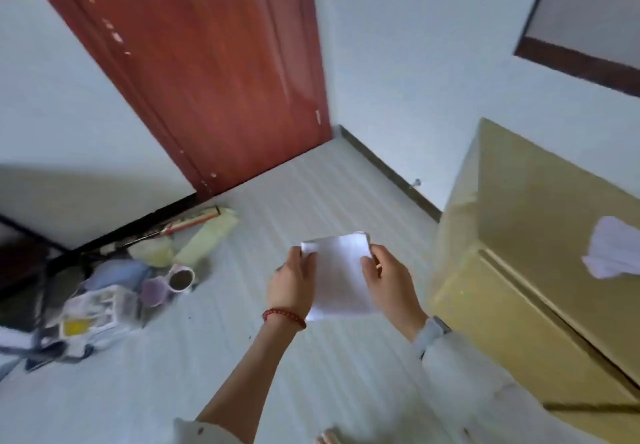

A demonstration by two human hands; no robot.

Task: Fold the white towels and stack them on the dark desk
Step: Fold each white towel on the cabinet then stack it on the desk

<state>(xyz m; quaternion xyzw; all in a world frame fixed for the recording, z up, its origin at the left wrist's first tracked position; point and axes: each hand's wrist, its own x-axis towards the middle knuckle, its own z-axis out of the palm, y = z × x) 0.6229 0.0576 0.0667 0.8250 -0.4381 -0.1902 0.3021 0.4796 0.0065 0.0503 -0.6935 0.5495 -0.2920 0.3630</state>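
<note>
**Holding one folded towel in mid-air**

Clutter pile (pixel 114 291) lies on the floor at left. Left hand (pixel 292 284) pinches the folded white towel (pixel 341 277) by its left edge; right hand (pixel 389 279) grips its right edge. Crumpled towel (pixel 611 253) rests on the tan cabinet (pixel 526 221), near its right edge.

Both hands, left hand (pixel 292 282) and right hand (pixel 388 279), pinch a white towel (pixel 341 270) (held midair)

No readable text anywhere; the clutter (pixel 100 301) left of the white towel (pixel 341 273) shows packaging, but it's all blurred, nothing legible.
</note>
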